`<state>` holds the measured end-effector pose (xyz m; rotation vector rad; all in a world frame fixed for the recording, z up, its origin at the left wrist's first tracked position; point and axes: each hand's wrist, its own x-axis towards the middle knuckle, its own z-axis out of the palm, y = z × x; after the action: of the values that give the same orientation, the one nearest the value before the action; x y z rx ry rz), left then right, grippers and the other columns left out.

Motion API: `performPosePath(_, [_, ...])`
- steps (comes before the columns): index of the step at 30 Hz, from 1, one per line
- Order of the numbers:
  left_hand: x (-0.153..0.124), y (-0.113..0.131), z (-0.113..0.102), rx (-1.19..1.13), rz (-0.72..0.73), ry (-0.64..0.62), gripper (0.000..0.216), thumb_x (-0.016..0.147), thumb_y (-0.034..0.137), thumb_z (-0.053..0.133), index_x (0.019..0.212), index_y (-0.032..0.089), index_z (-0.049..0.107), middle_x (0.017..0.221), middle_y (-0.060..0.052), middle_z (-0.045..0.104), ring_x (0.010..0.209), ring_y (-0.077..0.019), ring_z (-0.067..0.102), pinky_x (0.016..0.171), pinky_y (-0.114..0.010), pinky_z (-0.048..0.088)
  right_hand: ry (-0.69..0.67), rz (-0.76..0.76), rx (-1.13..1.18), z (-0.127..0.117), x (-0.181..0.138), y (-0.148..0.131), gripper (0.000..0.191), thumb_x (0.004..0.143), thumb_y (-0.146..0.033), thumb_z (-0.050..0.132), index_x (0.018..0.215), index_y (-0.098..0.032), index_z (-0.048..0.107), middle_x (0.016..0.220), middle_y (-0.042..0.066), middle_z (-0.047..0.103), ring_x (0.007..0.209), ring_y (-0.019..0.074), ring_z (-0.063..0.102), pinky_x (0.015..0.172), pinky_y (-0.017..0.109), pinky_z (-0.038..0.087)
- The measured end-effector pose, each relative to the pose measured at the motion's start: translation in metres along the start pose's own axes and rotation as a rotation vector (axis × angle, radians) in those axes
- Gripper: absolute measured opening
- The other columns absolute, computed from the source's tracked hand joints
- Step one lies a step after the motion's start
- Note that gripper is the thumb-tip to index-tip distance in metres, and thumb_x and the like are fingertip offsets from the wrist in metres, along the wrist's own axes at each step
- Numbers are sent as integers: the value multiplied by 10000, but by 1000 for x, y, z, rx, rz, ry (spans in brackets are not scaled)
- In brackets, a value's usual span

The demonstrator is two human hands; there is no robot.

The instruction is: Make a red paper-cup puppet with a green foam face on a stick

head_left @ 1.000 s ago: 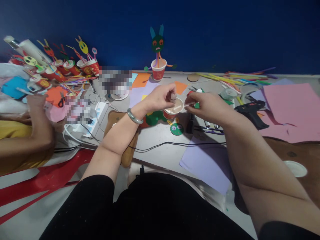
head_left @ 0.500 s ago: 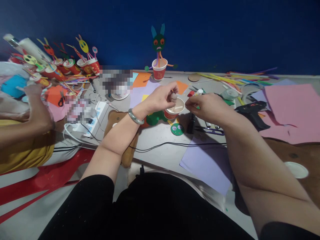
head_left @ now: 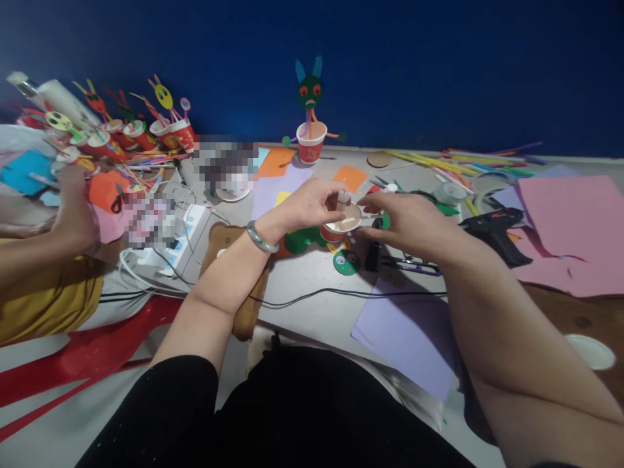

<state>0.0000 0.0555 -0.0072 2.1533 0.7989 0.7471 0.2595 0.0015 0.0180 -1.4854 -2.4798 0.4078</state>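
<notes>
Over the left rim of a red paper cup (head_left: 333, 234) is my left hand (head_left: 314, 205), wearing a jade-coloured bangle (head_left: 262, 238). Its fingers are curled and pressed together above the cup's mouth; what they grip, if anything, is hidden. My right hand (head_left: 404, 221) hovers at the cup's right side, thumb and fingers apart. Pale strips show inside the cup. A green paper face with eyes (head_left: 346, 261) lies in front of it, by yellow stems. Green paper (head_left: 305, 240) lies left of the cup.
A finished cup figure (head_left: 311, 140) stands at the wall. Right lie a black glue gun (head_left: 497, 231), scissors (head_left: 412, 265), pink paper (head_left: 575, 227) and pipe cleaners (head_left: 439, 162). A cable (head_left: 322, 291) crosses the front. At left are a power strip (head_left: 182, 237) and another person's arm (head_left: 53, 227).
My right thumb and fingers have spread from a near pinch, and the hand sits closer to the cup. My left hand stays over the cup. The whole view has shifted slightly.
</notes>
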Motion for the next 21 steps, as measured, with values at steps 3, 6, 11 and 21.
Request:
performPosePath(3, [-2,9,-1,34,-27,-27,199,852,166,861,822,209,669,771,28,704,742,-153,657,743,-291,500,-11,-30,13,1,-1,-9,571,955,-475,849,1467,-227,802,1325,178,892,1183,437,838,969,502,633])
performPosePath(6, [-5,19,-2,71,-49,-32,179,885,156,811,806,203,658,771,27,701,754,-146,639,759,-287,482,-34,-56,46,1,-3,-17,623,979,-525,843,1509,-205,772,1329,198,882,1171,432,833,958,489,627])
performPosePath(11, [-9,32,-3,89,-91,-33,152,907,173,801,821,204,680,787,20,721,769,-146,644,764,-284,478,-26,-71,26,8,-6,-19,609,1038,-531,796,1542,-194,739,1253,201,886,1090,416,840,902,478,620])
performPosePath(21, [-12,41,-1,163,-109,-65,55,923,192,737,876,219,731,769,17,739,782,-155,671,769,-286,486,185,-150,-54,48,-6,-14,541,1001,-458,828,1460,-193,719,1130,164,898,1078,405,850,1245,684,510])
